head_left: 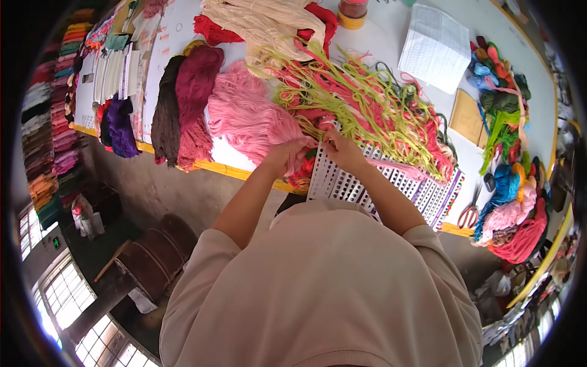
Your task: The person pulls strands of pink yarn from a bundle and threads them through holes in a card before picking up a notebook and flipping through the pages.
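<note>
My left hand (290,154) lies at the lower right end of a pale pink yarn skein (244,113), fingers closed on its strands. Close beside it, my right hand (343,151) is pinched shut over the upper left corner of a white board with rows of holes (333,180). What sits between the right fingertips is too small to make out. Loose yellow-green yarn (367,104) mixed with coral strands spreads over the board's upper part. Below the fingertips, a small bundle of red and green yarn (301,178) hangs at the table edge.
Maroon (199,79) and dark brown skeins (166,113) hang over the table's yellow edge (229,171) at left. Cream yarn (263,24) lies at the back. Scissors (471,211), a printed sheet (435,46), a brown pad (468,116) and coloured skeins (513,202) are at right.
</note>
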`<control>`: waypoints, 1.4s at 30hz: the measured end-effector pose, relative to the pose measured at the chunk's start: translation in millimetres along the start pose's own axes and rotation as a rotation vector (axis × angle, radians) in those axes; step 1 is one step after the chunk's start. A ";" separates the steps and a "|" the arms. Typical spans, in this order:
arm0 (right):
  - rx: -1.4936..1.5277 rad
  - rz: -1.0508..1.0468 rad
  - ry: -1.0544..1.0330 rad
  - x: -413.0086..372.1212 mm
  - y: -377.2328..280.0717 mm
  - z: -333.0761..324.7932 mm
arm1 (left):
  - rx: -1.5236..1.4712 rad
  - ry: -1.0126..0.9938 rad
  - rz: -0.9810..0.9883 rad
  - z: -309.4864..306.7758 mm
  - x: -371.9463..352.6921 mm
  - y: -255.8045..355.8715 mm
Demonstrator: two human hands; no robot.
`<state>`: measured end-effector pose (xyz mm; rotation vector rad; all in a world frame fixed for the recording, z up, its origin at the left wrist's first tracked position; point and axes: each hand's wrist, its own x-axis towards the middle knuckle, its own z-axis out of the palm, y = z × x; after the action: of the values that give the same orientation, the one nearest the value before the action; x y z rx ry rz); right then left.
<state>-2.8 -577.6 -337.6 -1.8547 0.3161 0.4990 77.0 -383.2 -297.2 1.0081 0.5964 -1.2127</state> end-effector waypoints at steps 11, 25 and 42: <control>-0.290 -0.099 -0.121 -6.4 -11.4 -15.9 | 1.097 0.132 0.267 8.2 4.6 -6.5; -0.494 0.023 0.038 -5.8 -6.3 8.4 | -0.069 0.248 0.785 -133.8 -161.1 175.4; 0.628 -0.337 0.333 -112.5 -259.9 30.4 | 0.114 -0.548 0.636 47.2 -201.1 79.5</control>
<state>10.3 -465.9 -75.9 -1.3253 0.3267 -0.1418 89.4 -326.4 -83.7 0.8151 -0.2211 -0.8906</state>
